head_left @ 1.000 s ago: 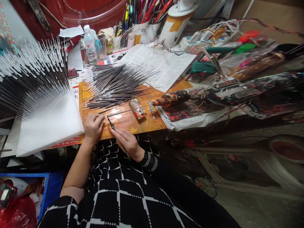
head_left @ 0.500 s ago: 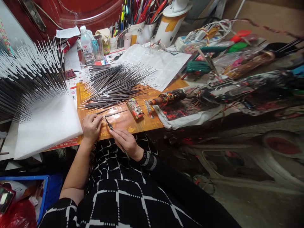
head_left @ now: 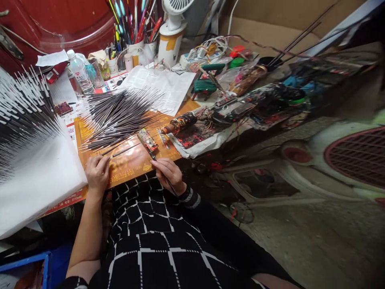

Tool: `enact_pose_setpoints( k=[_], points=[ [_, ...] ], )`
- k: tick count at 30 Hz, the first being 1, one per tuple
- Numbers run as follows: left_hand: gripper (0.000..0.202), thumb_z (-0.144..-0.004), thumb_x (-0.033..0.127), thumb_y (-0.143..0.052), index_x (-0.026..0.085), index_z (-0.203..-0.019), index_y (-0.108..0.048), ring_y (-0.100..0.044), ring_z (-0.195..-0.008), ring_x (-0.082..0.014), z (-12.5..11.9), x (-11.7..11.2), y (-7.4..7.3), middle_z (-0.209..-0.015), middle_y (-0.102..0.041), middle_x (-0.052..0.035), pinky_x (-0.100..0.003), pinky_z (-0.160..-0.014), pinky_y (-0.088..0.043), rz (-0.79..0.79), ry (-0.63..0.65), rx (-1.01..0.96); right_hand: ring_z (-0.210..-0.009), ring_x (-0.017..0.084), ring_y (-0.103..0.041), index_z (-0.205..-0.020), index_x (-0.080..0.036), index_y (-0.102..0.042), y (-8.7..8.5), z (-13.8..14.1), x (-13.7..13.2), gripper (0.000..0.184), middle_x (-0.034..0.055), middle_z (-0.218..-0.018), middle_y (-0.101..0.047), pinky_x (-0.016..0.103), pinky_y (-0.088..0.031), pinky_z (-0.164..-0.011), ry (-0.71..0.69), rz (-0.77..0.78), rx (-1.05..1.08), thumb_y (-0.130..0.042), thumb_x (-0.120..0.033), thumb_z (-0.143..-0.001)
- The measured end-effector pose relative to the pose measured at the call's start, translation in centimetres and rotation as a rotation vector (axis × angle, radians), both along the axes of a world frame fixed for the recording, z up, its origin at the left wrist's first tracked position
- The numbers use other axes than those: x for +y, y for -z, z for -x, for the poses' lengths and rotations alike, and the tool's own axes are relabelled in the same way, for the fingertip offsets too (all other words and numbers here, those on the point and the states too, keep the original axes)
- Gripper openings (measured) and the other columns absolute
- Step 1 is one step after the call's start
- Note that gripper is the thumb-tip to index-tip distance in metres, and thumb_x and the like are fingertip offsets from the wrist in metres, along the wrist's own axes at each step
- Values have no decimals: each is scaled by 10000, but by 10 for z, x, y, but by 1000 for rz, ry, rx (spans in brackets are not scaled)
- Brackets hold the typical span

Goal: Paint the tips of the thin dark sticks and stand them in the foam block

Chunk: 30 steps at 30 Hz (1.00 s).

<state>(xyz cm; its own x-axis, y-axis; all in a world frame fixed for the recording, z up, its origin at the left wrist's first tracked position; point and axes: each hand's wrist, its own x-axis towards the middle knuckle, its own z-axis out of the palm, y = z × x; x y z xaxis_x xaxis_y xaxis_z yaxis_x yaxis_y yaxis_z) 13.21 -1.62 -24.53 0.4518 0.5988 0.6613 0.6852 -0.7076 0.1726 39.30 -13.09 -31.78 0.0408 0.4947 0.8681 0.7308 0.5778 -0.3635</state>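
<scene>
Right hand [head_left: 169, 171] has pulled back from the held stick and is now over by the block [head_left: 148, 139]; the view has swung right too. Left hand [head_left: 98, 172] stays at the stick's near end.

From my end of the feed: hands well apart, both closed on something. Left is pinched on one dark stick [head_left: 124, 151], which lies out over the counter [head_left: 128, 173] toward the block. Right grips a thin brush [head_left: 153, 157] pen-style, its tip at the block's lower edge; touching or just beside, I can't tell. The block is smeared with colours.

Progress, my read: mid-batch, one stick in hand. Any fresh mark on it is too small for me to make out. A loose pile [head_left: 120, 116] lies on the counter just behind it, and a big bunch [head_left: 25, 104] with white upper sections fans over the white foam [head_left: 39, 176] at left. I can't tell which group is done and which is left, so no count from me. Either way, plenty of sticks in both. The held one I'd log as unfinished, since it's still in the fingers and the brush is off it.
</scene>
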Motion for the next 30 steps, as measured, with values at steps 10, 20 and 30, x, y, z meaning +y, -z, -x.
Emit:
enact_pose_setpoints(
  k=[10, 20, 30],
  points=[
    [166, -962, 258, -608, 217, -1034, -751, -553, -820, -188, 1, 1, -1, -898, -684, -64, -322, -790, -452, -26, 14, 5, -1085, 218, -689, -1419, -198, -574, 2, 6, 4, 443, 123, -1181, -722, 389, -595, -941, 35, 74, -13, -511, -146, -984],
    [186, -969, 291, -595, 231, -1032, -760, -578, -833, -196, 0, 1, 0, -901, -684, -69, -343, -798, -463, 8, -2, -5, -1098, 227, -679, -1486, -219, -507, -4, 8, 4, 535, 120, -1196, -718, 392, -595, -938, 42, 73, -18, -536, -97, -965],
    [170, -964, 274, -599, 237, -1023, -754, -566, -829, -198, 0, 1, -1, -897, -681, -66, -345, -797, -455, 2, -1, -6, -1084, 224, -686, -1462, -215, -538, -7, 9, 3, 493, 117, -1180, -724, 387, -604, -938, 60, 102, -23, -519, -118, -979]
  ],
)
